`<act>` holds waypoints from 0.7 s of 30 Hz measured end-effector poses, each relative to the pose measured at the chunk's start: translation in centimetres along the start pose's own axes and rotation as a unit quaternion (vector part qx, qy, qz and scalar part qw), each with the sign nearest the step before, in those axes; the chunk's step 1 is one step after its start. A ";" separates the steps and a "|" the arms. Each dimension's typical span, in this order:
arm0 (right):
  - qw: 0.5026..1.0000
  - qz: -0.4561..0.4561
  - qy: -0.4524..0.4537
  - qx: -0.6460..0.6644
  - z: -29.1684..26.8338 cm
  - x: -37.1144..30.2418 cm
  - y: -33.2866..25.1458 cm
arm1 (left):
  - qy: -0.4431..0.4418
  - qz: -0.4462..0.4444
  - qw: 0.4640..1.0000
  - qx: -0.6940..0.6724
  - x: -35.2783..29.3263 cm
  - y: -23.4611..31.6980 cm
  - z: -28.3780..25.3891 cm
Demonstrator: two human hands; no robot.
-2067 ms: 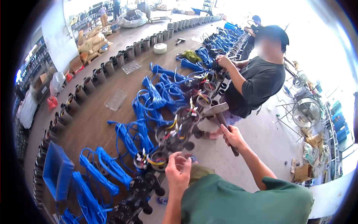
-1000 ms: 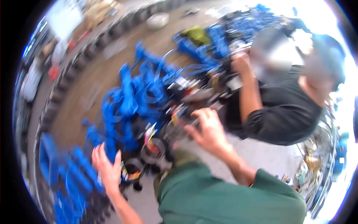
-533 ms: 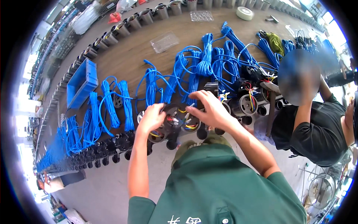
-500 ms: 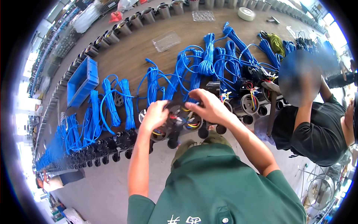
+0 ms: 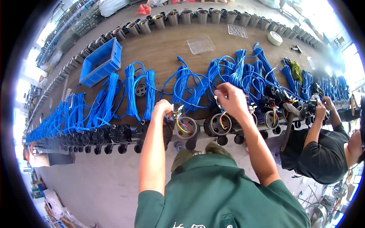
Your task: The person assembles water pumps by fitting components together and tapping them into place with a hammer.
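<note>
What the left hand [image 5: 164, 108] grips is hard to make out: its fingers curl shut at the coloured wires [image 5: 181, 122] rising from a round black housing [image 5: 187, 129] just left of the frame's centre. The right hand [image 5: 230, 98], wrist bent down, pinches thin wires [image 5: 222, 114] above a second housing [image 5: 217, 125] at centre. Blue cable coils [image 5: 197, 81] cover the wooden bench [image 5: 167, 49] behind. At the right edge, a co-worker's hand [image 5: 319, 111] is partly hidden by cables.
</note>
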State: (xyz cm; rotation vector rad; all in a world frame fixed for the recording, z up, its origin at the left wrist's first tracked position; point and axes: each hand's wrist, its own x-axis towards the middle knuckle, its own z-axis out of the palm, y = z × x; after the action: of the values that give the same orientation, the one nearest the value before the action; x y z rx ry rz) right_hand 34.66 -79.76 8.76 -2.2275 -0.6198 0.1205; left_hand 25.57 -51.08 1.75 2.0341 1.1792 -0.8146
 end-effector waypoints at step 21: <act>0.646 0.251 -0.441 0.570 7.8 4.0 -1.7 | 0.257 0.455 0.717 -0.462 -10.6 -1.0 6.7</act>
State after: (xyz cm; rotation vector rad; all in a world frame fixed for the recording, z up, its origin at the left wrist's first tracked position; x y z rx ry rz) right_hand 35.34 -71.59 5.24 -0.8686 -0.1984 1.5041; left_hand 19.07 -61.13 5.66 1.5920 0.4506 0.7598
